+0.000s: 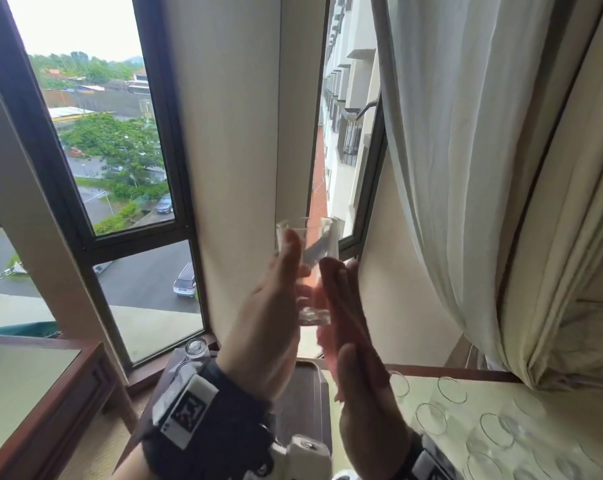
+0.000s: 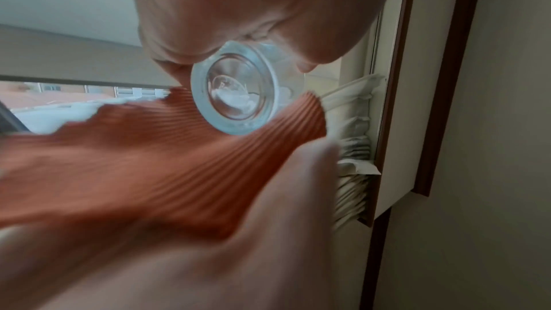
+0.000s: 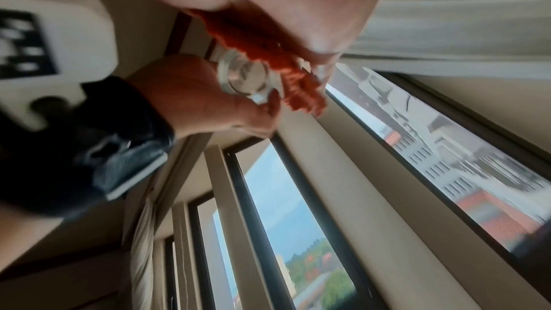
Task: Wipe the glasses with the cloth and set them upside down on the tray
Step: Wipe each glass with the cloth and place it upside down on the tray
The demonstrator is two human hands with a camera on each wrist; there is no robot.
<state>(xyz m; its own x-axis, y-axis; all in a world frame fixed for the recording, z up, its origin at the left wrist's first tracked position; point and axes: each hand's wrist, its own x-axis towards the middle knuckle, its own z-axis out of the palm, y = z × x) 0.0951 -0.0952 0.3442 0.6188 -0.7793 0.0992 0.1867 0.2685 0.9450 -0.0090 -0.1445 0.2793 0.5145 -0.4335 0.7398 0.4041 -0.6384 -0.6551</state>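
Observation:
I hold a clear tumbler (image 1: 307, 244) raised before the window, mouth up, and my left hand (image 1: 293, 268) grips its lower body. In the left wrist view its thick base (image 2: 235, 88) faces the camera. My right hand (image 1: 345, 306) lies flat along the glass's right side, pressing an orange ribbed cloth (image 2: 178, 162) against it. The thumb lies over the cloth. The cloth (image 3: 268, 39) shows under the right palm beside the glass (image 3: 241, 74). A dark tray (image 1: 303, 403) sits below my hands.
One glass (image 1: 195, 348) stands upside down at the tray's far left corner. Several upright glasses (image 1: 494, 431) crowd the glass-topped table at lower right. A wooden table (image 1: 26, 393) is at left, window panes behind, and a pale curtain (image 1: 466, 168) hangs at right.

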